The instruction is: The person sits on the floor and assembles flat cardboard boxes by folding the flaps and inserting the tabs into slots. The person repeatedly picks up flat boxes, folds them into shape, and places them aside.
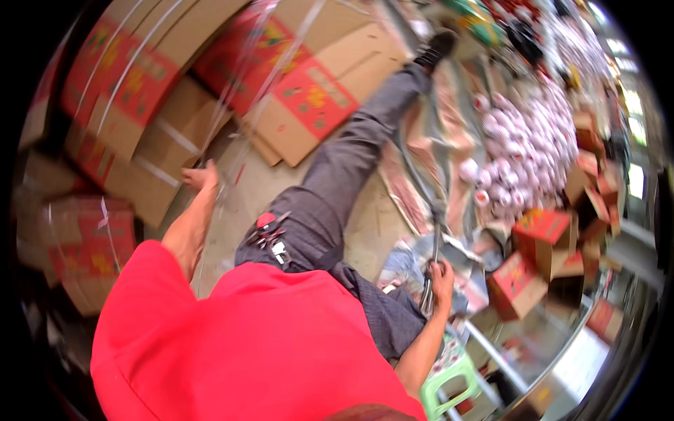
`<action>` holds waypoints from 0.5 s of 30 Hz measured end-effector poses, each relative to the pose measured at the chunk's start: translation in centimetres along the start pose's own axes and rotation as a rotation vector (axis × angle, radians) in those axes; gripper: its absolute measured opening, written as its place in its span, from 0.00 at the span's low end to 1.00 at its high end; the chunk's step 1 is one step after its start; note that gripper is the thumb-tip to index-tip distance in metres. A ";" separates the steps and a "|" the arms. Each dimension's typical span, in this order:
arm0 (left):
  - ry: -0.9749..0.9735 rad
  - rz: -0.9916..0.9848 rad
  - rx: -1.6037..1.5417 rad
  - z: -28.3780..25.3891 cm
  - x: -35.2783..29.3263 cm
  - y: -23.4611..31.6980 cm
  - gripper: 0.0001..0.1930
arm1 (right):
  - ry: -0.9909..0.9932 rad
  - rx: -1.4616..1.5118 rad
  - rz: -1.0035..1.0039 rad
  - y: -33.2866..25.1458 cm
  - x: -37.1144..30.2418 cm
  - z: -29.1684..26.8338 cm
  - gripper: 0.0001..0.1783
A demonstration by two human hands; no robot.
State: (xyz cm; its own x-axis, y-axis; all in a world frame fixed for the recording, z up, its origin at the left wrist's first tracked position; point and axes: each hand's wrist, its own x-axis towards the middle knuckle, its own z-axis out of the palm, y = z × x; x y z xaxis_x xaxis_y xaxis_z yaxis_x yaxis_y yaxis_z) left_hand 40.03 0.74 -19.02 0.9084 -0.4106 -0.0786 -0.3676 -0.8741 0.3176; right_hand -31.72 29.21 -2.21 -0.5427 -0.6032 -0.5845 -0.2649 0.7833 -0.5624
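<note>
My left hand is beside the flattened cardboard boxes, fingers curled, where strands of clear plastic twine run down to it. Something dark at its fingertips is too blurred to name. On the right, my right hand closes around a long, thin grey-and-black thing; its kind is unclear. That thing reaches up toward a striped cloth sheet on the floor. A red piece with keys hangs at my waist. One leg stretches forward between the boxes and the sheet.
Stacked brown-and-red cartons crowd the left, with another bundle below them. Many round fruits in white foam nets are heaped at the right. Open cartons, a green plastic stool and a metal frame stand nearer.
</note>
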 end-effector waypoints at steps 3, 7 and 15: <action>-0.305 -0.279 -0.193 1.5 -1.1 -5.2 0.44 | -0.034 -0.033 0.023 -1.7 -0.3 0.0 0.28; -0.625 -0.353 -0.577 5.5 -3.2 -5.1 0.28 | -0.094 -0.101 0.048 -2.1 0.1 0.7 0.29; -1.212 0.019 -0.461 12.3 -12.0 7.2 0.24 | -0.012 -0.120 -0.057 4.1 1.3 0.8 0.29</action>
State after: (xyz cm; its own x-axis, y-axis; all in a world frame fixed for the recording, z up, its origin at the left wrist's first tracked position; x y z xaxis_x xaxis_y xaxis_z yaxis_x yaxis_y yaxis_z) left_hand 24.03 -3.86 -27.42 0.0563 -0.6058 -0.7936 -0.0565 -0.7956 0.6032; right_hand -32.88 31.51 -5.69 -0.5147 -0.6485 -0.5609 -0.3892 0.7596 -0.5211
